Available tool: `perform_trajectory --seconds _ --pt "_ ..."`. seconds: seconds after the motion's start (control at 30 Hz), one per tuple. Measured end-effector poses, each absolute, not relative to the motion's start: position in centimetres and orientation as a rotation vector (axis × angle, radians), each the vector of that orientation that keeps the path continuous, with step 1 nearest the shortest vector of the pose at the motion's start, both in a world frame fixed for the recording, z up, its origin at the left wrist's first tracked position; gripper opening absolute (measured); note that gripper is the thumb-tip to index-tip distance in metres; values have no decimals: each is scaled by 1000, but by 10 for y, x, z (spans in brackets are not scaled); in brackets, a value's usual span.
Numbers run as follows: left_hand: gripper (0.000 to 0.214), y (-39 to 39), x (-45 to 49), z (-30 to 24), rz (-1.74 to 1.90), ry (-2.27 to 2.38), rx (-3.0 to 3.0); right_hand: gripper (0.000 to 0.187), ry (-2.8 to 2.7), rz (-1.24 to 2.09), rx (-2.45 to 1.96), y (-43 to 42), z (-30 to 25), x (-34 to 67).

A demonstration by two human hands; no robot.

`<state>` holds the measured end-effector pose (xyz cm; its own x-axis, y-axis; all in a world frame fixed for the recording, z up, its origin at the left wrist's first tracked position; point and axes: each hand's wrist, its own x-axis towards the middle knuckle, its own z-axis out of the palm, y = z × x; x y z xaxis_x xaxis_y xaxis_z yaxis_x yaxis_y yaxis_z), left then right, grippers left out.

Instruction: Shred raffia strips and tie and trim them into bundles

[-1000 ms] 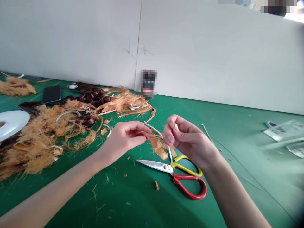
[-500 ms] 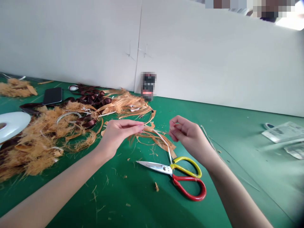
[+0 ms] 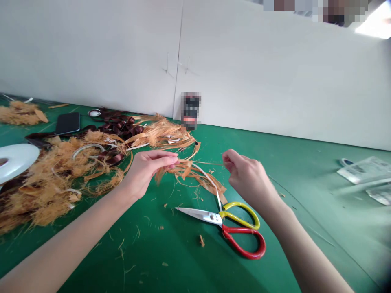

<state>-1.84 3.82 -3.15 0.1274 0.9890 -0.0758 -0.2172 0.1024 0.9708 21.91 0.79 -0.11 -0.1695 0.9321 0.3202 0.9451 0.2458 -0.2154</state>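
Note:
My left hand [image 3: 149,169] pinches a bundle of tan raffia-like ribbon [image 3: 185,165] between thumb and fingers, its frayed end hanging below them. From the bundle a thin strand [image 3: 207,162] runs taut to the right, into the closed fingers of my right hand [image 3: 244,167]. Under the hands lie more tan strips [image 3: 207,181] and a narrow white strip [image 3: 210,177] that curves down toward the scissors [image 3: 210,216]. The scissors rest on the table with blades together, pointing left, with one yellow and one red handle.
Frayed tan fibre [image 3: 51,183] and dark brown ribbon [image 3: 122,128] are heaped at left, beside a white spool [image 3: 18,162] and a black phone-like slab [image 3: 67,123]. Clear plastic packets [image 3: 363,169] lie at right. A pale partition [image 3: 275,73] borders the green table [image 3: 137,252].
My left hand has shifted slightly left with the bundle. My right hand has turned and moved a little right, and a taut strand now shows between the hands.

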Motion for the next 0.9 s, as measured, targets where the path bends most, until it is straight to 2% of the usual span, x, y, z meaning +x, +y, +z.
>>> perform_trajectory --seconds 0.27,0.43,0.63,0.77,0.9 --pt "7 54 -44 -22 1348 1036 861 27 -2010 -306 -2103 20 -13 264" --pt "7 64 -64 -21 1449 978 738 29 -1939 -190 -2320 26 -34 303" --pt "10 65 -62 -21 1402 870 735 30 -1876 45 -2361 33 -59 310" --pt "11 62 -52 -20 1262 835 835 56 -1893 221 -2258 36 -59 290" --pt "10 59 -40 -15 1154 907 1038 59 -1820 51 -2042 36 -47 260"
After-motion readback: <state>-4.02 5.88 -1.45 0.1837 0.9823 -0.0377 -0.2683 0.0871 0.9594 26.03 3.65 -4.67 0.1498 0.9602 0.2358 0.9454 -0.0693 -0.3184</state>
